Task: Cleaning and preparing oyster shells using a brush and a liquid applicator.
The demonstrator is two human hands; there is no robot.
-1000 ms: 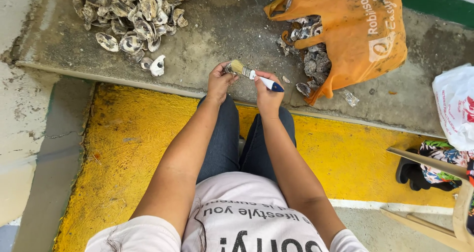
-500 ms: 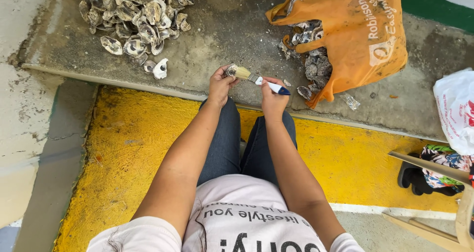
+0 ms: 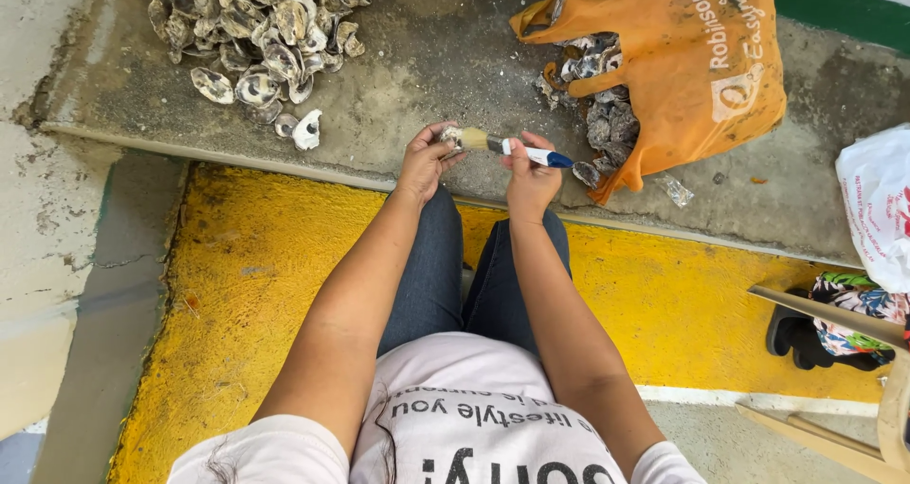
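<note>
While a small shell [image 3: 451, 139] is pinched in the left hand [image 3: 424, 162], a brush [image 3: 512, 147] is gripped by the right hand [image 3: 529, 179]. Over the slab's front edge [image 3: 284, 169], the shell could be flicked loose by hard brushing.

One view only — a camera worn on the person's head, facing steeply down over chest and thighs. It sits close to the body: both forearms run up the middle of the frame to the left hand [image 3: 424, 162] and right hand [image 3: 529, 179] near centre. Beyond them the concrete ledge [image 3: 427, 76] fills the upper frame — no second view shares the scene
</note>
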